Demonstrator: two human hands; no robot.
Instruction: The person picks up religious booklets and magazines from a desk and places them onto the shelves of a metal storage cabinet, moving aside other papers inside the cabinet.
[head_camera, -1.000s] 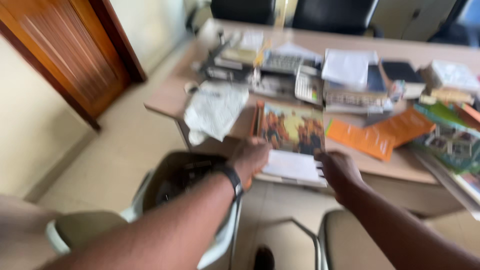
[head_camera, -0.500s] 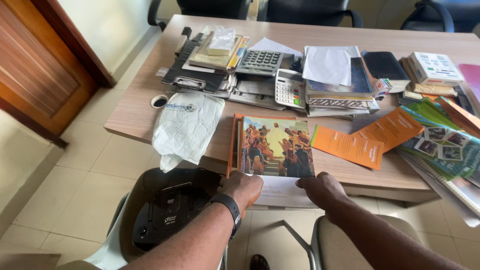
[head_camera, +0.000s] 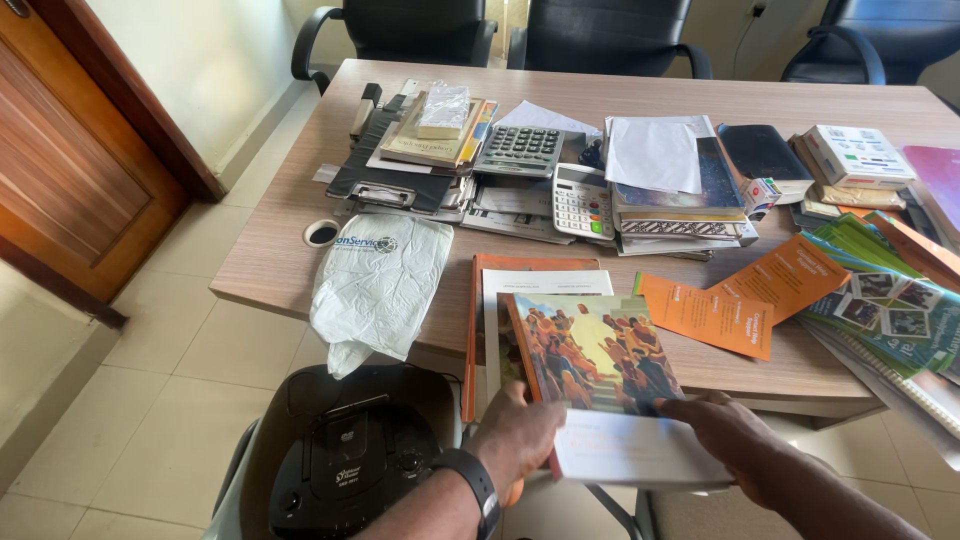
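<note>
A picture-covered book is held at the counter's near edge; little sorting appears done.

The left hand (head_camera: 515, 435) and right hand (head_camera: 725, 430) are both closed on the thin paperback book with a painted crowd on its cover (head_camera: 595, 365), raised over an orange folder (head_camera: 480, 330). Beyond, the wooden counter (head_camera: 270, 270) is still seen heaped with orange leaflets (head_camera: 710, 315), calculators (head_camera: 520, 150) and stacked books (head_camera: 680, 205).

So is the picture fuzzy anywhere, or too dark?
Head view: sharp and evenly lit, with soft shadows; the book in the left hand and right hand shows clearly. The table edges bend slightly from the wide lens. The black chairs at the top are dim.
</note>
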